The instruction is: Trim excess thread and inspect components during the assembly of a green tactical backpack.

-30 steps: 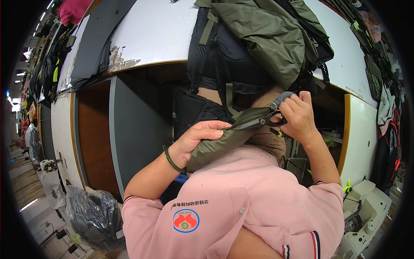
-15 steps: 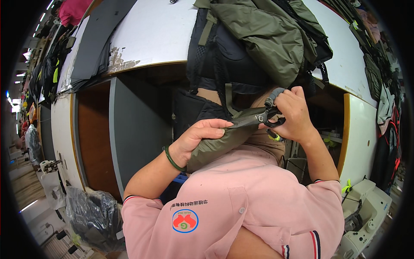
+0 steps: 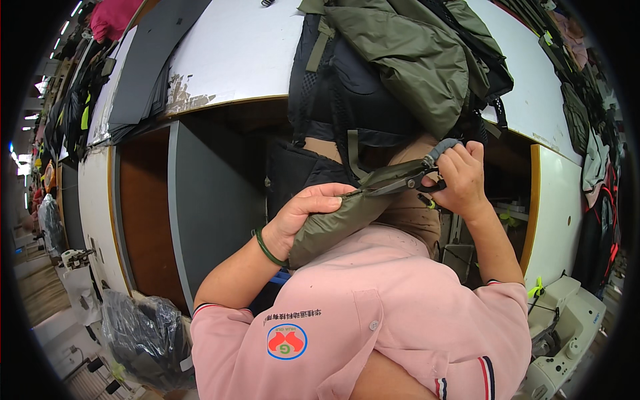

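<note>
Centrally, a pair of scissors (image 3: 411, 184) lay against an olive-green fabric piece (image 3: 333, 233), which was held just in front of the pink polo shirt (image 3: 340, 293). The left hand (image 3: 310, 205) was closed on the fabric, thumb uppermost, pinching its edge near the blade tips; the right hand (image 3: 465, 177) was curled round the scissor handles, one of which was wrapped in grey. How far the blades stood parted could not be told, their dark metal merging with the cloth. The cutting work was judged to be partway along: the fabric was gathered and secured, with the blades set along its edge, whereas no severed scrap showed and the stretch beside the left thumb was yet to be trimmed. The scissors pointed leftward and slightly toward the body, their long axis running from handles at right to tips at left; the fabric slanted likewise. Beyond, an olive-and-black backpack (image 3: 407, 63) overhung the white worktable (image 3: 233, 43).
</note>
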{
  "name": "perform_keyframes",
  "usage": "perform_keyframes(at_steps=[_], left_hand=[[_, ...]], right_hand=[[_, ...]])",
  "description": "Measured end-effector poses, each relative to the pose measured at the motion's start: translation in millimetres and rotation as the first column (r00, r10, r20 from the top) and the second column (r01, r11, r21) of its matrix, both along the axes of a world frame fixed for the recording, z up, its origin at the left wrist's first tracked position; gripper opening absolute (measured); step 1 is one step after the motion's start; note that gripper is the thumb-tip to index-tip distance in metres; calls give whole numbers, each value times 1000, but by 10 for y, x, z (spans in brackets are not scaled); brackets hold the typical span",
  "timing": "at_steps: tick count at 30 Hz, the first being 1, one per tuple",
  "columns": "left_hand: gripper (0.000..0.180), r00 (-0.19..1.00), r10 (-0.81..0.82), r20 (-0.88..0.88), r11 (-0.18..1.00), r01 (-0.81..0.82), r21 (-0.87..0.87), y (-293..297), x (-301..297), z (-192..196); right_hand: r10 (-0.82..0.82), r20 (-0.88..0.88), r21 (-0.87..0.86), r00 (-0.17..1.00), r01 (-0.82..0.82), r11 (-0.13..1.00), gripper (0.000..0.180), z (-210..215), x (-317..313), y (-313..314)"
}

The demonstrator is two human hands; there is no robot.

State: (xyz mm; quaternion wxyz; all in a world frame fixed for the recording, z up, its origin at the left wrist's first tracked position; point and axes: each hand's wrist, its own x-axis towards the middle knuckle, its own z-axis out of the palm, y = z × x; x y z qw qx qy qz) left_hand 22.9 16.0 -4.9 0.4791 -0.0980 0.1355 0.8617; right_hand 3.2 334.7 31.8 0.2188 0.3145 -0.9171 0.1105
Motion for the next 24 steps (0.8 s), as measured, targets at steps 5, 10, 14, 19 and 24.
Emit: perform_keyframes(at_steps=[5,10,14,19,24], left_hand=[[37,1000,-1,-8,1000,1,-18,12,-9,38],[38,1000,5,3,1000,-5,-23,13,3,32],[37,1000,1,4,1000,-1,-18,25,8,17],[37,1000,-23,7,998,24,-63,24,-2,27],[35,999,-37,-10,996,36,-79,10,7,54]], right_hand=[[9,-15,-31,1000,-9,999,41,-48,-6,-26],[9,-8,-36,1000,-9,999,42,-54,-3,-33],[12,-16,-52,1000,-13,999,41,-45,-5,-66],[-12,-39,9,999,12,1000,36,-93,2,-13],[-87,84,-83,993,94,992,38,-29,-21,-1]])
